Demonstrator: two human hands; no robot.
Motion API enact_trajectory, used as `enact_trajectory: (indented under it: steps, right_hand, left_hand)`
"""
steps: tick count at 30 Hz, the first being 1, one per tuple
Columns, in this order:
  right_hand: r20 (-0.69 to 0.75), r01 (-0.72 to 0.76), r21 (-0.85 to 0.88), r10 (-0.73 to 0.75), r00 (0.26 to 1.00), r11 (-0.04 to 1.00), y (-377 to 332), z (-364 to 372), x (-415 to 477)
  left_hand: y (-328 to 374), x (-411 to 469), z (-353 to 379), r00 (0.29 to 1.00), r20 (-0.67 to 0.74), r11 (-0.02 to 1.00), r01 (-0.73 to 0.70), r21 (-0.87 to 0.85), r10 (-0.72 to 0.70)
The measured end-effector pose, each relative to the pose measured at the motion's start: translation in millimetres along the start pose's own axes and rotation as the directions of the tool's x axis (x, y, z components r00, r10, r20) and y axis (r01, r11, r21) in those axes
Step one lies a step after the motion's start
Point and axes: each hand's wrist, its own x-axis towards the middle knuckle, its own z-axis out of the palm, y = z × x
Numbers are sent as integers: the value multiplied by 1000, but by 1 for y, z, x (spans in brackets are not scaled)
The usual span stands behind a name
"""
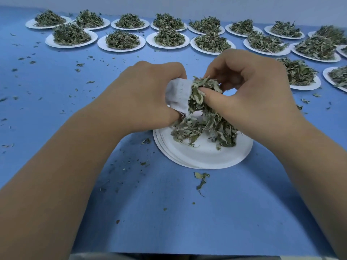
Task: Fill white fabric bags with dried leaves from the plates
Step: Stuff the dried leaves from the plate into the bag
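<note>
A white fabric bag (178,95) is gripped in my left hand (148,96), its mouth turned to the right. My right hand (253,91) pinches a clump of dried leaves (203,85) and presses it against the bag's mouth. Both hands hover over a stack of white paper plates (202,154) on the blue table. A loose pile of dried leaves (206,128) lies on the top plate, under the hands. Most of the bag is hidden by my left fingers.
Several white plates heaped with dried leaves (122,41) stand in two rows along the far side, and more sit at the right (300,74). Leaf crumbs are scattered over the blue table cover (187,212), and a small sprig (201,180) lies before the plate stack.
</note>
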Motion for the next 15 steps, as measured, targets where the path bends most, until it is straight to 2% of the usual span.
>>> enact_trajectory:
  steps: [4, 11, 15]
  right_hand:
    - [-6, -9, 19, 9, 1000, 1000, -1, 4, -2]
    - [93, 9, 179, -26, 995, 984, -3, 4, -5]
    - [136, -27, 206, -1, 991, 978, -5, 3, -4]
  left_hand:
    - [5, 2, 2, 999, -32, 999, 17, 50, -16]
    - [1, 9, 8, 994, -85, 991, 71, 111, -62]
    - [6, 8, 10, 993, -100, 993, 64, 98, -54]
